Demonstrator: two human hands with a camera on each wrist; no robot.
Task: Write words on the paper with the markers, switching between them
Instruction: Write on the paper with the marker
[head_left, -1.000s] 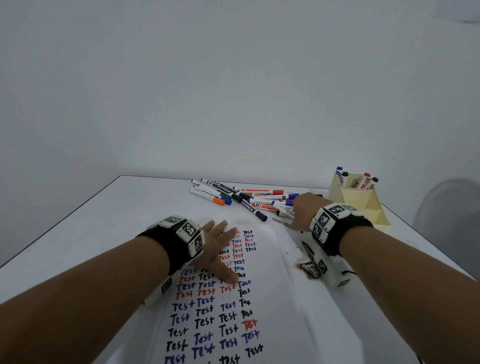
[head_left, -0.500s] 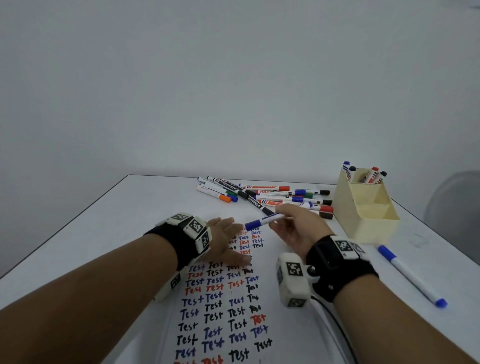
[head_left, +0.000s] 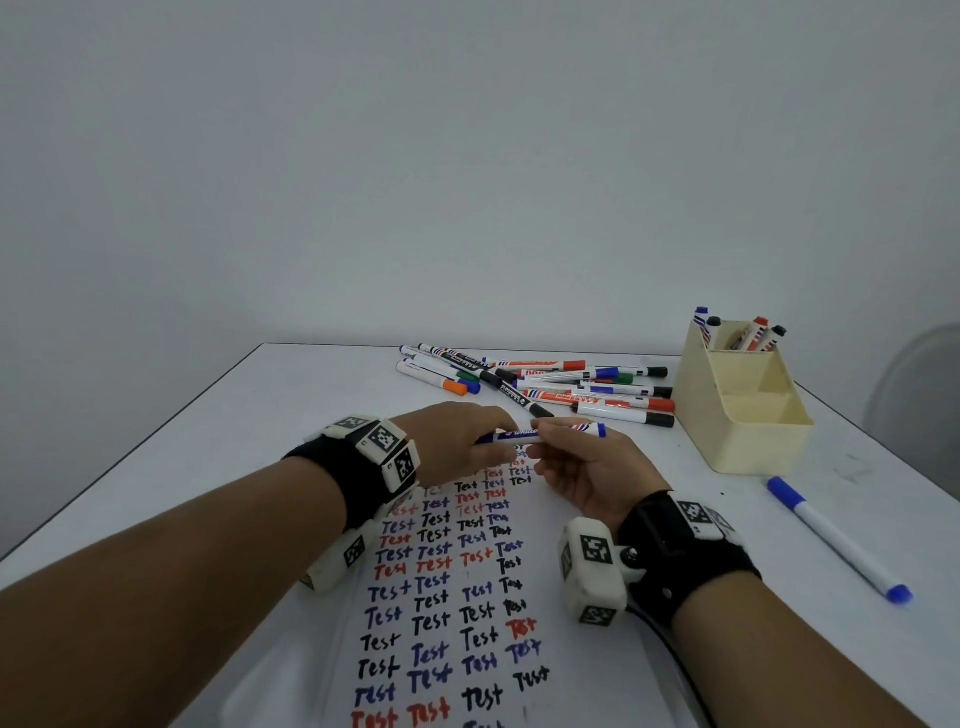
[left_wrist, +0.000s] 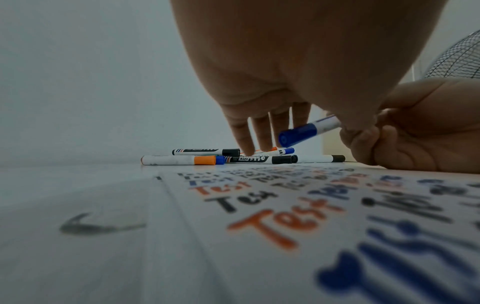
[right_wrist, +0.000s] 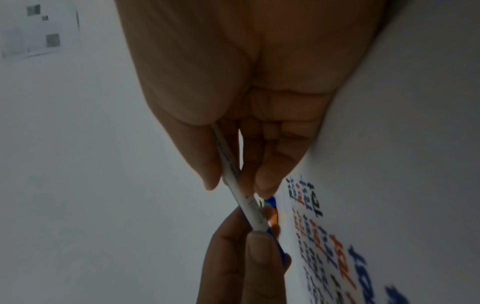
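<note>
The right hand (head_left: 582, 467) pinches the white barrel of the blue whiteboard marker (head_left: 540, 435) between thumb and fingers. The left hand (head_left: 457, 441) meets it from the other side and grips the blue cap end. The marker hangs just above the far end of the paper (head_left: 457, 597), not touching it. Its long axis lies nearly level, running left to right between the two hands, cap toward the left hand. I judge the next move is to pull the cap straight off along this axis. Beyond the paper lies the pile of markers (head_left: 545, 384) on the counter (head_left: 234, 441).
</note>
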